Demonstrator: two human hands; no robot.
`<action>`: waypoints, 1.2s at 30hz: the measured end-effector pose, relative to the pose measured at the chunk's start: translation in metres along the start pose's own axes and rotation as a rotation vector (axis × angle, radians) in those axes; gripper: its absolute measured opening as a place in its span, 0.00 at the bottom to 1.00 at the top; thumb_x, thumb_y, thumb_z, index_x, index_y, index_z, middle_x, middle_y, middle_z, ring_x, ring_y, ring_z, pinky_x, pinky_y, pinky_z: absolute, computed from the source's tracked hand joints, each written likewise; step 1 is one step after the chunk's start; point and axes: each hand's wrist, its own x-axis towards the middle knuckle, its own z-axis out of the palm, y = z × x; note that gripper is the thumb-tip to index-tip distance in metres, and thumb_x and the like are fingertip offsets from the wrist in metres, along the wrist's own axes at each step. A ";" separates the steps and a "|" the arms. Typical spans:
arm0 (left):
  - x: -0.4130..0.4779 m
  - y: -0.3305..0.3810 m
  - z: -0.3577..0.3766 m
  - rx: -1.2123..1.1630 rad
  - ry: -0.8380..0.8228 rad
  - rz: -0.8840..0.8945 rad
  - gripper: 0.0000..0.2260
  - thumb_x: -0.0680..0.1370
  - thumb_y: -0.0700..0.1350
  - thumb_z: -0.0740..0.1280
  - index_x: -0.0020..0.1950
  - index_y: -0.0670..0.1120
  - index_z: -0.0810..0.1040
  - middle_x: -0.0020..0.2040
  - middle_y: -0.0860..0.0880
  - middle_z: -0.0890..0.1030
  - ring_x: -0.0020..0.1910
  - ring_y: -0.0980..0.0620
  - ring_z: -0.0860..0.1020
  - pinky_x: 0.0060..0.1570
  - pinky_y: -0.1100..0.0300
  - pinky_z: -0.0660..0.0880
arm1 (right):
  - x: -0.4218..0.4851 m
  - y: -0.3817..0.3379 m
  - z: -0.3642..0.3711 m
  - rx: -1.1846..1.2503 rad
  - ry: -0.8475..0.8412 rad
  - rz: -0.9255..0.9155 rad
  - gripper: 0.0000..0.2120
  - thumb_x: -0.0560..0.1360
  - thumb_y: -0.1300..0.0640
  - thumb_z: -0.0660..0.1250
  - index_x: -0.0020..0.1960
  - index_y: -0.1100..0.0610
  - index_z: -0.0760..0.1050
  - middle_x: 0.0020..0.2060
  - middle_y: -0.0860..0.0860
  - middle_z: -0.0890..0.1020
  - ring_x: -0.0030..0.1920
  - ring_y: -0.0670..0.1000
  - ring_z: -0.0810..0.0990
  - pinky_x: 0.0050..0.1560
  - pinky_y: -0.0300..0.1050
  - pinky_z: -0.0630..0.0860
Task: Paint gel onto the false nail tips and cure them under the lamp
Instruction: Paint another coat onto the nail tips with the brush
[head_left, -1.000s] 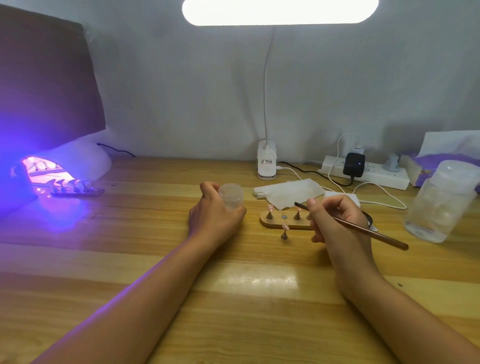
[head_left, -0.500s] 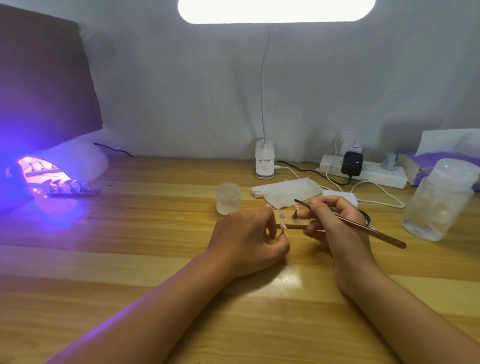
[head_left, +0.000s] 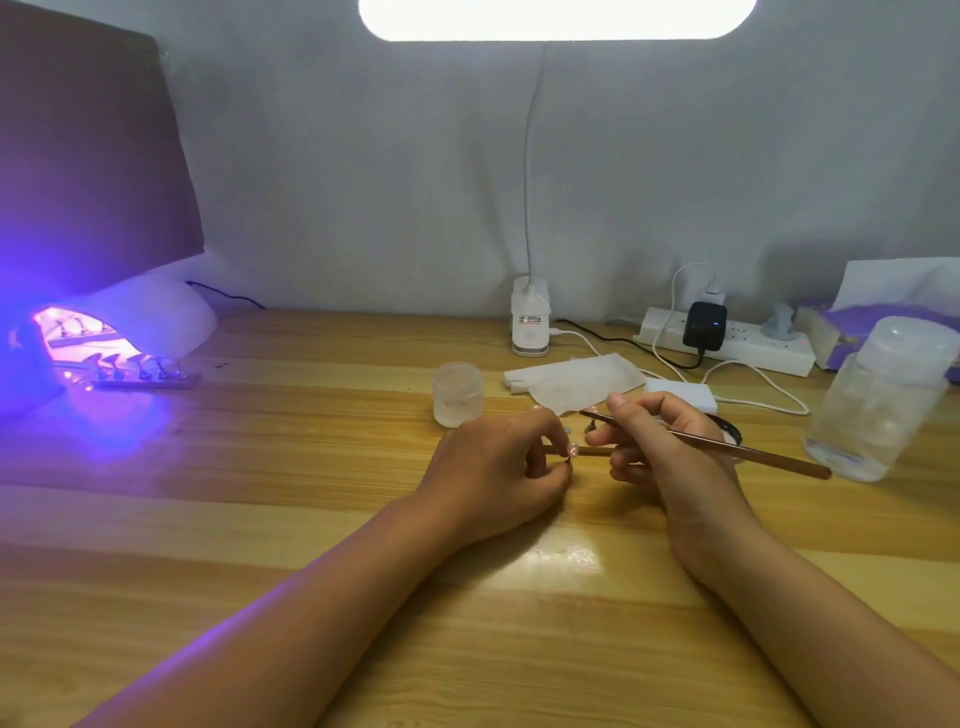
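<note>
Two hands close together near the middle of the table (head_left: 260, 493). Pinched in the curled fingers of the left hand (head_left: 493, 467): a pink false nail tip (head_left: 572, 450) on its small peg, just in front of the wooden holder strip (head_left: 589, 451). Gripped pen-fashion in the right hand (head_left: 662, 447): a slim brush (head_left: 769, 458), bristle end pointing left above the holder strip. Just behind the left hand, upright, a frosted gel jar (head_left: 458, 394). Far left, glowing violet, the curing lamp (head_left: 150, 317), with a row of nail tips (head_left: 143, 371) at its mouth.
</note>
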 end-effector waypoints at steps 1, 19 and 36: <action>0.001 -0.001 0.000 -0.012 -0.007 0.001 0.05 0.75 0.54 0.69 0.50 0.58 0.77 0.34 0.61 0.77 0.35 0.65 0.73 0.35 0.61 0.69 | 0.000 0.000 0.000 -0.007 -0.019 0.004 0.09 0.77 0.51 0.68 0.49 0.56 0.78 0.38 0.53 0.86 0.32 0.45 0.79 0.33 0.36 0.77; 0.002 -0.003 0.000 -0.044 -0.070 0.013 0.05 0.76 0.57 0.69 0.50 0.61 0.77 0.35 0.62 0.76 0.37 0.67 0.73 0.34 0.63 0.65 | 0.016 -0.009 -0.023 -0.013 -0.306 0.257 0.03 0.72 0.58 0.71 0.41 0.55 0.77 0.28 0.49 0.74 0.27 0.44 0.70 0.25 0.35 0.68; 0.003 -0.004 -0.002 -0.119 -0.059 0.013 0.04 0.75 0.52 0.71 0.46 0.60 0.76 0.35 0.61 0.77 0.38 0.63 0.75 0.34 0.62 0.69 | 0.015 0.004 -0.013 -0.213 -0.242 0.099 0.05 0.76 0.56 0.68 0.43 0.55 0.74 0.26 0.47 0.76 0.26 0.45 0.71 0.26 0.38 0.68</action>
